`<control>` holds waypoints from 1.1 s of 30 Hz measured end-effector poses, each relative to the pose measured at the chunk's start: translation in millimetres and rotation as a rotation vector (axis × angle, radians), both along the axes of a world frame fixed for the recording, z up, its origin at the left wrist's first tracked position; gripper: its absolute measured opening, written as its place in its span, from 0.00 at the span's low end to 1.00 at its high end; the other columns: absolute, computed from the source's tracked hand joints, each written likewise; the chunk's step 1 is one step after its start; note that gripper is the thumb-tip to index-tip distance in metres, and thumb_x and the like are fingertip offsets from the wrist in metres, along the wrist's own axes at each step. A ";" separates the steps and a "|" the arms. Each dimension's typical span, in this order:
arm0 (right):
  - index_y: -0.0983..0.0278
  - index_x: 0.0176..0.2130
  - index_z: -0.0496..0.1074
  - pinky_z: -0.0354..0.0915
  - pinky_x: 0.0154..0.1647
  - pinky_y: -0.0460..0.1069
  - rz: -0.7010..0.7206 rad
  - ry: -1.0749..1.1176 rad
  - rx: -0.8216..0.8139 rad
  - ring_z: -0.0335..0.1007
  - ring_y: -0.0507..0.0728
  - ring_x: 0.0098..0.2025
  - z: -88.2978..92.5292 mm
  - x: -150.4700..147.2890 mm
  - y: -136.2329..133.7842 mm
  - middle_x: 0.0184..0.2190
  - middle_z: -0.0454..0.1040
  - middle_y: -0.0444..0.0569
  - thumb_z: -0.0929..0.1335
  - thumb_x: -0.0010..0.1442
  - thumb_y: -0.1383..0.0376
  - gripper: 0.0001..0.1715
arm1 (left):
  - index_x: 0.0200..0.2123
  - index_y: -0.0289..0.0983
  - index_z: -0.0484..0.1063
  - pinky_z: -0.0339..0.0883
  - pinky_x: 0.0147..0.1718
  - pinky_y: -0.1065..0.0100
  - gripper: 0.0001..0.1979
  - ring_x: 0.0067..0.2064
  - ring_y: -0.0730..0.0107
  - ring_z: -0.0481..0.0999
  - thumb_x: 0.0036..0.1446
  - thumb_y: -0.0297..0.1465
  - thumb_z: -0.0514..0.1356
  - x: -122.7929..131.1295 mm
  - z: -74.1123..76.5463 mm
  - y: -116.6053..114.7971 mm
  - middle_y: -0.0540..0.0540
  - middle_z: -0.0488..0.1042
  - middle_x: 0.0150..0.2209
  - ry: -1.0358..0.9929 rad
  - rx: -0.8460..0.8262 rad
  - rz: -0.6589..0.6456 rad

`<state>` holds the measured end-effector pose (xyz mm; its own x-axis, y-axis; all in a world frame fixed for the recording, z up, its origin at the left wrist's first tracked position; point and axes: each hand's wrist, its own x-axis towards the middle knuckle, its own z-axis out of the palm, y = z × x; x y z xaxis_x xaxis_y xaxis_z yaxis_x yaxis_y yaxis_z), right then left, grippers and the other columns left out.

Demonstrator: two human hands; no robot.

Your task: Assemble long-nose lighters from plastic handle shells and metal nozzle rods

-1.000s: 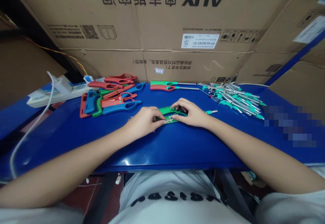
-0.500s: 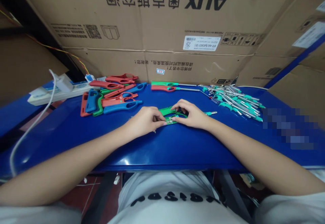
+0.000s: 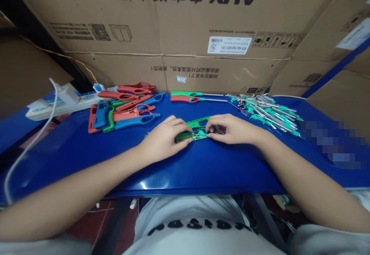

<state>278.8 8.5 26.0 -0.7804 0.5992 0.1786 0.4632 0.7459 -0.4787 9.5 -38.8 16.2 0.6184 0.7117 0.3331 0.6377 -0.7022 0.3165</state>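
Seating: small teal plastic insert (image 3: 200, 134), seemingly, into long green plastic half-shell (image 3: 199, 138).
Left hand (image 3: 162, 135): clamped on half-shell, nine o'clock.
Right hand (image 3: 231, 128): three o'clock, grip unclear.
Insert: alignment likely required.

Inverted "AUX 奥克斯空调" on cardboard panel (image 3: 185, 20) behind rear edge of desk (image 3: 179, 174), inverted "25" and "KFR" on white label (image 3: 229, 45).

Just 1 camera here, up on the wearer's head, looking forward and down, and it's a wide, close view! White shirt (image 3: 199, 239) along the bottom edge, left hand (image 3: 164, 137) and right hand (image 3: 235, 129) near mid-frame, blue tabletop (image 3: 179, 170) stretching side to side, AUX cardboard carton (image 3: 185, 20) facing us across the top.
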 end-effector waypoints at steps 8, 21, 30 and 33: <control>0.62 0.38 0.76 0.60 0.29 0.46 -0.011 -0.032 -0.049 0.67 0.52 0.28 -3.8 -1.3 2.0 0.30 0.77 0.45 0.69 0.59 0.68 0.05 | 0.58 0.40 0.71 0.64 0.60 0.55 0.16 0.59 0.56 0.69 0.68 0.32 0.56 1.2 -10.3 0.6 0.40 0.72 0.56 0.056 -0.088 -0.156; 0.64 0.39 0.77 0.61 0.34 0.47 -0.039 -0.115 0.008 0.73 0.54 0.34 2.0 -4.8 -1.7 0.36 0.80 0.49 0.68 0.61 0.70 0.07 | 0.58 0.39 0.72 0.67 0.58 0.55 0.18 0.57 0.57 0.71 0.69 0.26 0.53 1.4 -16.2 1.5 0.39 0.73 0.55 0.059 -0.060 -0.200; 0.62 0.41 0.77 0.63 0.36 0.48 -0.060 -0.110 0.086 0.74 0.55 0.36 0.6 -6.0 -2.9 0.38 0.80 0.48 0.68 0.64 0.65 0.07 | 0.56 0.37 0.74 0.69 0.57 0.56 0.16 0.56 0.59 0.73 0.69 0.26 0.54 1.7 -19.0 4.5 0.40 0.75 0.54 0.018 -0.027 -0.216; 0.62 0.46 0.76 0.67 0.43 0.52 -0.128 -0.002 0.188 0.73 0.59 0.44 -11.0 -5.7 5.8 0.44 0.78 0.52 0.66 0.66 0.65 0.11 | 0.55 0.36 0.73 0.69 0.58 0.59 0.14 0.56 0.61 0.74 0.69 0.28 0.55 3.0 -20.4 5.9 0.41 0.77 0.54 -0.027 -0.034 -0.231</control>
<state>273.1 14.4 14.9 -0.7008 0.6495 0.2950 0.5603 0.7571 -0.3361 12.5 -32.9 -4.2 0.7577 0.5631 0.3297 0.4522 -0.8174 0.3569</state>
